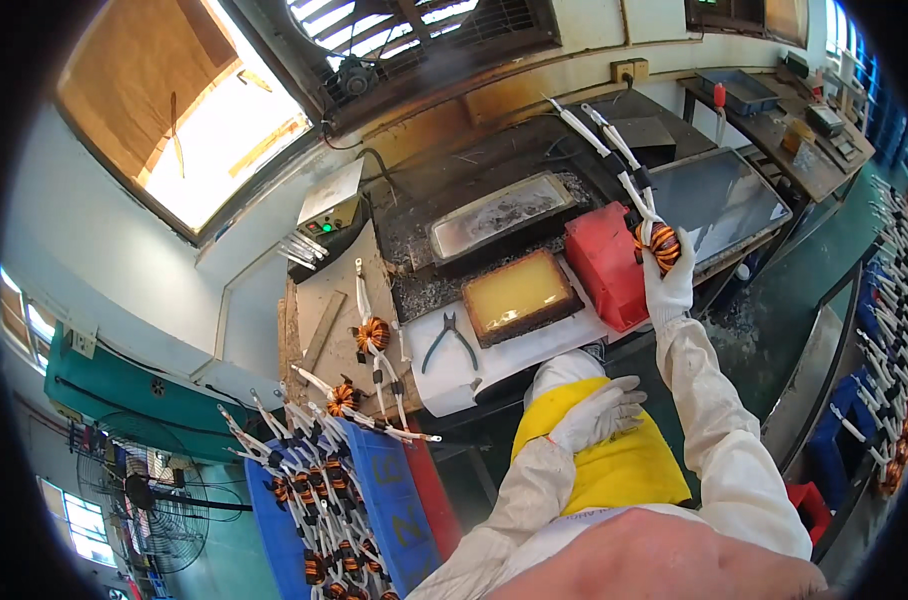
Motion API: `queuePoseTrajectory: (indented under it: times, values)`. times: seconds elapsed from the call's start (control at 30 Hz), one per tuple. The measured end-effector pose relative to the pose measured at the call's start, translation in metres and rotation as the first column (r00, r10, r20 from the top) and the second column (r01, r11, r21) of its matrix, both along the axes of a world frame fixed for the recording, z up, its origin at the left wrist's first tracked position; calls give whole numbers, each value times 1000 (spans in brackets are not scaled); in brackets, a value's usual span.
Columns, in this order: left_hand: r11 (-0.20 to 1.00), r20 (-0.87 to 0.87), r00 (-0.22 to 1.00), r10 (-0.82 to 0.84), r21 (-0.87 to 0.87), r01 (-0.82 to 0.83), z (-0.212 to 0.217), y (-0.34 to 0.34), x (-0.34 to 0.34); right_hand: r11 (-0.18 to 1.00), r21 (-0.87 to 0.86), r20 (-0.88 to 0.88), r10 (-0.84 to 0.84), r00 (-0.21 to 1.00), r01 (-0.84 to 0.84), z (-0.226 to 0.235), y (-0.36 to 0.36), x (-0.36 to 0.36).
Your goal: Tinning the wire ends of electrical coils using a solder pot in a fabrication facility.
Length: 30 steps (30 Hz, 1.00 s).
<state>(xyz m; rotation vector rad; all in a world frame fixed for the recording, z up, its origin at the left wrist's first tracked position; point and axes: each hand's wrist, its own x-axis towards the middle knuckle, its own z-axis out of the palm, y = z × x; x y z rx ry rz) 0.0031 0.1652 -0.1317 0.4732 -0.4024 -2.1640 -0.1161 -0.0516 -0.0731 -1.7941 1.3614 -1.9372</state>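
My right hand [670,282], in a white glove, grips a ring-shaped copper wire coil [659,245] beside a red box [606,268]. The coil's white sleeved leads [614,150] with black bands point up and away to the left. My left hand [599,415], also gloved, lies over the yellow cloth [634,465] on my lap, fingers stretched out, holding nothing. In front of me are a dark-edged tray of yellow liquid [514,295] and, behind it, a rectangular pot with a grey, crusted surface [504,215]. Open-handled pliers [450,345] rest on white paper.
Two more coils [373,336] lie on the bench's left board. A blue crate [389,490] full of coils stands at lower left, near a fan [144,495]. A control box [331,205] sits at the back left. A grey-topped tray [719,200] is at right, with racked coils [899,400] beyond.
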Motion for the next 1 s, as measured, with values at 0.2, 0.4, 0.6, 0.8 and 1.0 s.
queuePoseTrajectory:
  times: [0.2, 0.4, 0.6, 0.8, 1.0]
  values:
    - [1000, 7, 1000, 0, 18, 0, 1, 0, 0, 1000, 9, -6, -7, 1000, 7, 3, 3, 0]
    - [1000, 8, 1000, 12, 8, -12, 2, 0, 0, 1000, -4, -28, -9, 1000, 9, 7, 5, 0]
    - [1000, 74, 997, 1, 7, -1, 9, -5, -3, 998, 18, 18, 57, 998, -58, 5, 2, -3]
    - [448, 527, 280, 802, -842, 302, 93, -67, -9, 1000, -13, -37, -2, 999, 1, 0, -2, -5]
    - [113, -131, -220, 967, -553, 826, 181, -174, -1, 997, -34, -59, 66, 996, -68, 8, 6, -8]
